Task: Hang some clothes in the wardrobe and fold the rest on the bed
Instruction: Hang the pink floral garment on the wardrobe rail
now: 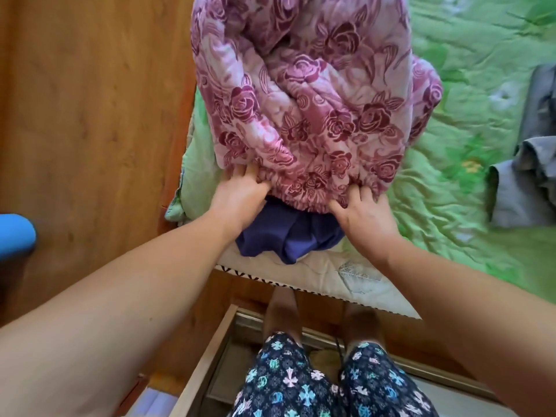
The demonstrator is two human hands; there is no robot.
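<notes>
Hands are gripping the stretchy gathered hem (316, 188) of a soft pink padded jacket with dark red roses (316, 100). The left hand (240, 194) is pinching the left end of the hem, with its fingers curled into the cloth. The right hand (365, 215) is holding the right end, with its fingertips tucked in at the edge. The jacket is lying on the green quilted bed cover (466, 115), stretching from the near edge of the bed toward the far side. Its near part is resting on top of a dark blue cloth (285, 236). A pile of grey clothes (523, 182) is lying well apart, on the right side of the bed. A brown wooden panel (90, 115) is standing to the left of the bed.

The person seems to be laying the jacket out flat for folding. To do this well, both hands should be pulling the hem gently, the same on each side, so the jacket is lying straight. The puffy cloth is bunching in the middle, so it needs smoothing before any fold. The blue cloth could get dragged along underneath, so lifting the hem a little first may help.
</notes>
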